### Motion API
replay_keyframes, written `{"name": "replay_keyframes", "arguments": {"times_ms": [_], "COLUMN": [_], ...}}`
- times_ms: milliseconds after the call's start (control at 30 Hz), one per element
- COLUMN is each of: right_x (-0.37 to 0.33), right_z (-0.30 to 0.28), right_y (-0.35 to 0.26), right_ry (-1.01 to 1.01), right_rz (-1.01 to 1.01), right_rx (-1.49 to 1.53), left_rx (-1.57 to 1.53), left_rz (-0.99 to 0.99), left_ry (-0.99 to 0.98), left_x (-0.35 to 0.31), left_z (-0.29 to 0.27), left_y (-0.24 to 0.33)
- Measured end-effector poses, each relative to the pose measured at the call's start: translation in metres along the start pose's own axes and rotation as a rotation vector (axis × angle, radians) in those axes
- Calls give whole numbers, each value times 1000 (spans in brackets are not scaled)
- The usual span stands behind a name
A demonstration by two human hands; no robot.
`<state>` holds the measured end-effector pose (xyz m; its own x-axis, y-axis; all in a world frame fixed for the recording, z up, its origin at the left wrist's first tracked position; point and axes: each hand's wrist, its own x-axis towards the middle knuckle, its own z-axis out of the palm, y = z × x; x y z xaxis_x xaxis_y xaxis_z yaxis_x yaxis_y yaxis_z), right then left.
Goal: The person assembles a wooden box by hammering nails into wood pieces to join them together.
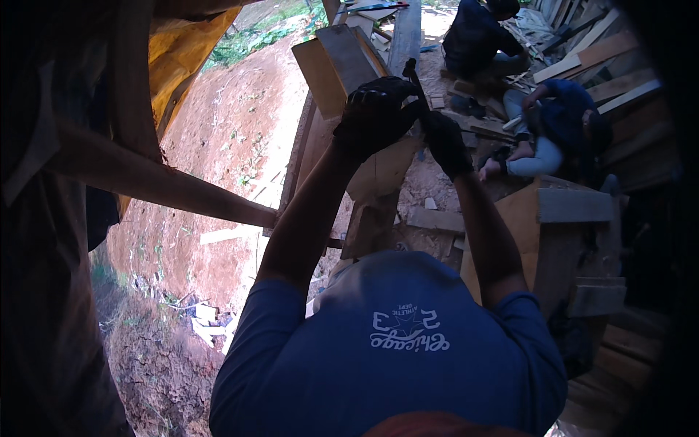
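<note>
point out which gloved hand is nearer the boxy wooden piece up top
The left hand: it overlaps the boxy wooden piece in this view. The right hand is farther right, at the dark tool.

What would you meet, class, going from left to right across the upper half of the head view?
Orange tarp → gloved left hand → gloved right hand → seated person in blue.

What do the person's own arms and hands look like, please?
The left hand and right hand wear dark, nearly black, wrist-length gloves; finer detail is lost in shadow. The forearms are bare below short blue sleeves, part of a blue shirt with white printing on its front.
</note>
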<state>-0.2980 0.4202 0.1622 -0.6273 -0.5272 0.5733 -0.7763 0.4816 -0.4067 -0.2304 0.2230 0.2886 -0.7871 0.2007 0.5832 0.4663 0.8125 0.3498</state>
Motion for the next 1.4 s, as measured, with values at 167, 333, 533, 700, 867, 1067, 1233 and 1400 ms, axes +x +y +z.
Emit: {"name": "replay_keyframes", "arguments": {"times_ms": [167,333,533,700,867,1067,1233,1400], "right_x": [-9,-42,-101,-145,-185,-269,-319,-310], "right_z": [-14,-13,-41,-102,-177,-233,-243,-232], "right_y": [5,32,30,-12,-46,-22,5,-9], "right_ry": [-3,77,75,56,-79,-52,80,82], "right_rz": [61,91,255,292,444,807,1029,1099], "right_rx": [-6,-89,-153,-300,-926,-1231,-1104,-1126], "left_rx": [113,112,43,72,126,28,32,52], "left_rz": [96,192,226,234,221,73,105,75], "left_ry": [-128,-261,-234,-251,-323,-355,-309,-297], "left_x": [13,27,42,26,8,-1,-12,-12], "left_z": [32,59,77,49,24,11,9,4], "left_y": [-13,-9,1,-11,-16,-9,-13,1]}}
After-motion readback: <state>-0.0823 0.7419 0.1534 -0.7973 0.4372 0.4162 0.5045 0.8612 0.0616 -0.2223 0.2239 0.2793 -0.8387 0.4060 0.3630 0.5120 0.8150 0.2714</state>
